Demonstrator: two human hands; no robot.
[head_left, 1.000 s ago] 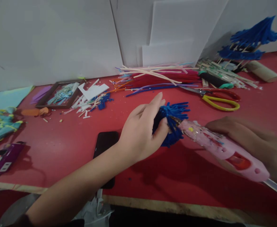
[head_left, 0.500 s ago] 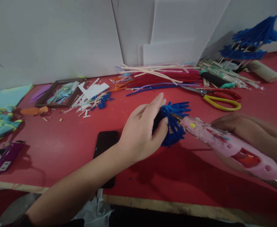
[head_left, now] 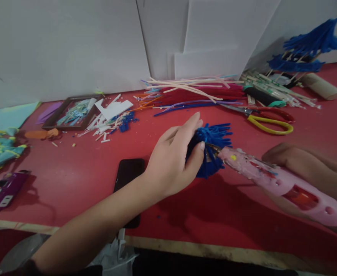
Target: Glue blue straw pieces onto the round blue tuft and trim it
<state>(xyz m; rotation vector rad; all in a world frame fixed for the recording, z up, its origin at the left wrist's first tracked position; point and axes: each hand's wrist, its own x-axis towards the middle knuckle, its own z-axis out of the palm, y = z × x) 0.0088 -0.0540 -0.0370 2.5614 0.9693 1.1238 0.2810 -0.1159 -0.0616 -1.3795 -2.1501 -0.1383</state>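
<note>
Head view, looking down over the red table [head_left: 70, 184]: the person's left hand [head_left: 172, 161] has its grip closed around a blue pipe-cleaner tuft [head_left: 214, 143]. The thumb presses on the near side and the fingers curl over the top, so the bristly ends fan out to the right of the knuckles. The tuft sits near the middle of the table, low over its surface.

From the right comes a pink hot glue gun [head_left: 280, 184], speckled with dried glue, its nozzle touching the tuft right beside the thumb. The right hand [head_left: 312, 168] has its grip wrapped round the gun's body, the fingers showing behind it, blurred.

A black phone [head_left: 128, 174] lies flat beside the left wrist. Farther back, scissors [head_left: 269, 120] with yellow and red handles lie near a heap of loose pipe cleaners [head_left: 191, 94] in red, purple and cream. At the left, a small dark frame [head_left: 70, 113] holds pale scraps, with white offcuts [head_left: 111, 111] just beside it. White boards [head_left: 99, 46] stand along the back.
</note>
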